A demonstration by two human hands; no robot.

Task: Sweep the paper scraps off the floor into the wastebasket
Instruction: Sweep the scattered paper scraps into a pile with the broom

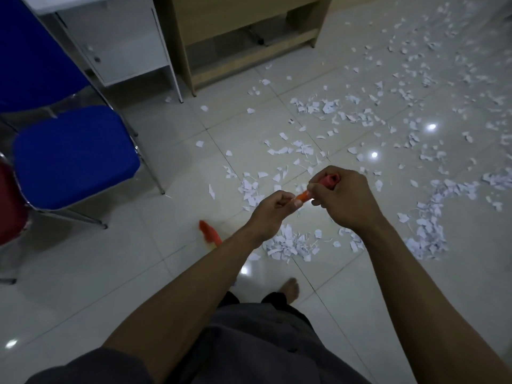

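Tiled floor point(110, 273), blurry half-hidden probable broom point(208, 233)

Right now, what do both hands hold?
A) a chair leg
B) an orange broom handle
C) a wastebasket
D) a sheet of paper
B: the left hand and the right hand are both curled round the orange broom handle, above the paper scraps on the floor.
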